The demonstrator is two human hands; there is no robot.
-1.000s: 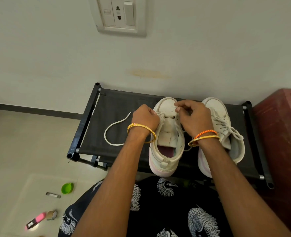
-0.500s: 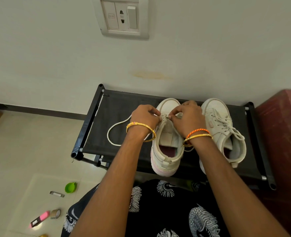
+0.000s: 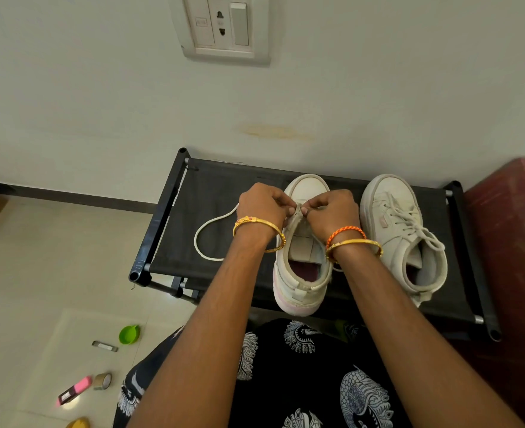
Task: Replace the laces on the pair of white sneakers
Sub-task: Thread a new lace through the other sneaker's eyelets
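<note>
Two white sneakers stand side by side on a black fabric rack (image 3: 212,193), toes toward the wall. The left sneaker (image 3: 301,273) has bare eyelets along its open throat. My left hand (image 3: 262,208) and my right hand (image 3: 332,213) meet over its front eyelets, fingertips pinching the shoe's edge there; whether a lace end is between them is hidden. A white lace (image 3: 207,236) loops out on the rack to the left from under my left hand. The right sneaker (image 3: 403,236) is laced with a white lace.
A dark red cabinet (image 3: 514,242) stands right of the rack. On the floor at lower left lie a green cap (image 3: 129,334), a small metal piece (image 3: 104,346), a tape roll (image 3: 102,380) and a pink marker (image 3: 73,390). A wall socket (image 3: 221,26) is above.
Both hands came together over the left sneaker's front eyelets; my right hand shifted left from the toe area. The lace loop on the rack changed shape slightly.
</note>
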